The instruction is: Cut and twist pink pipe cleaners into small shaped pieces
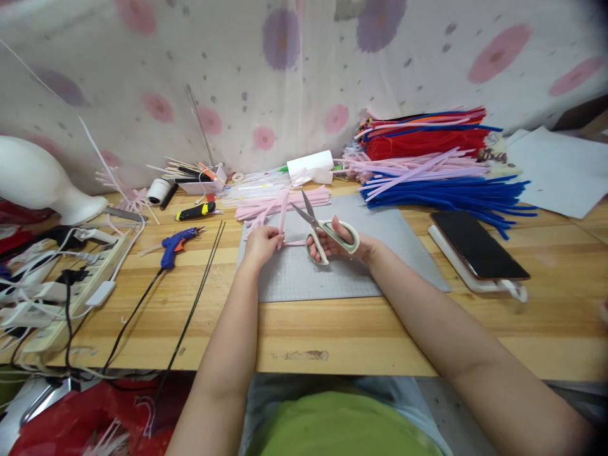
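Observation:
Pinched between the fingers of my left hand [264, 246] are pink pipe cleaners [284, 214], one rising upward and a short end pointing right. My right hand [335, 239] has its thumb and fingers through the handles of a pair of scissors [312, 219] with pale handles. The blades are spread and point up and to the left, close to the pink strands but apart from my left fingers. Both hands are above a grey cutting mat [323, 285]. Behind them a bundle of pink pipe cleaners [304, 198] lies on the mat's far edge.
Blue pipe cleaners [441, 197] and red ones [422, 145] are stacked at the back right. A phone [477, 244] lies on a white power bank. To the left are a blue glue gun [175, 247], a utility knife [196, 211] and a power strip [76, 297] with tangled cords.

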A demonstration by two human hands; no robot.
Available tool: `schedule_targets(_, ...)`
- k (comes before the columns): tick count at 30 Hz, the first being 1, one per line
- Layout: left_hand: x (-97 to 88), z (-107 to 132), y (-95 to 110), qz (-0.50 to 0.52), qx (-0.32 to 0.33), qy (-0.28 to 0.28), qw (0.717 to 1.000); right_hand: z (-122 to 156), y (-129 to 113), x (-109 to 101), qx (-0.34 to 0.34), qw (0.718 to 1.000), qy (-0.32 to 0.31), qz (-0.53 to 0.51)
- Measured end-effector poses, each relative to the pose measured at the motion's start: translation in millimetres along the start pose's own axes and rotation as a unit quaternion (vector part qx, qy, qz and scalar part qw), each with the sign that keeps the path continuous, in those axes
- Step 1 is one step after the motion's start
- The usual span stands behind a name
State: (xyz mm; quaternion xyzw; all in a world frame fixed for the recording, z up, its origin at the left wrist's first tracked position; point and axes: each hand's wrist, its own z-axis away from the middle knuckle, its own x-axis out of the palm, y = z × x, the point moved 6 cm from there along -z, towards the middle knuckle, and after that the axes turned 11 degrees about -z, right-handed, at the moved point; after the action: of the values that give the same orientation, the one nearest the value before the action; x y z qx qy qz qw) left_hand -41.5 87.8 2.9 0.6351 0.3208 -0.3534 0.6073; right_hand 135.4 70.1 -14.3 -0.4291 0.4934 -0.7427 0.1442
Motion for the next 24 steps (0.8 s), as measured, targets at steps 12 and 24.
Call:
schedule_targets(12,5.1,4.3,8.5,-0.069,0.032,0.004,0.997,3.5,-5.1,-5.6,-0.009,1.000,-0.007,-0.011)
schedule_targets(24,-0.2,6.4,10.8,-0.160,0.013,0.024,0.987,3.1,1.4,2.7,0.024,0.999,-0.042,-0.024)
